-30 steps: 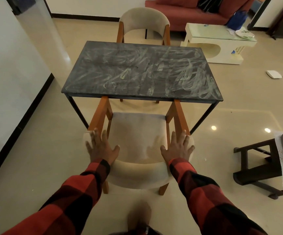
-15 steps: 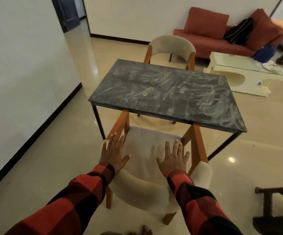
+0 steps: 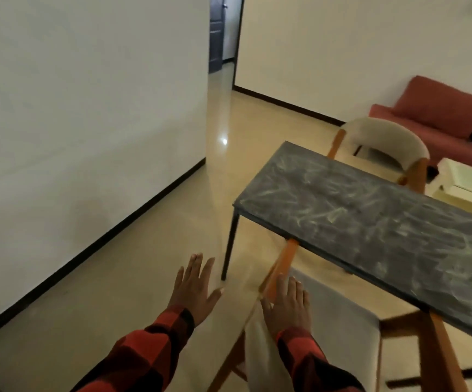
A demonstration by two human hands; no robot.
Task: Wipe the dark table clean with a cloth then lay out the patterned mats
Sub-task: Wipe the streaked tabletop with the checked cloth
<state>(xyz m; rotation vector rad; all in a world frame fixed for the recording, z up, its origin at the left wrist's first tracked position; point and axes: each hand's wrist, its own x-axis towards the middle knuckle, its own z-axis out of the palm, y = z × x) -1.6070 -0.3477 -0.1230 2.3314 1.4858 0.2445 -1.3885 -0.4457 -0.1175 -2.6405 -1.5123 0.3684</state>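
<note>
- The dark table (image 3: 370,222) is standing at right, its top smeared with pale streaks.
- I'm resting my right hand (image 3: 287,306) flat, fingers straight, on the near chair (image 3: 339,329), which is tucked under the table.
- I'm holding my left hand (image 3: 194,287) spread wide over the floor (image 3: 116,292), gripping nothing.
- A second chair (image 3: 384,137) is sitting at the far side, a red sofa (image 3: 438,114) beyond it.
</note>
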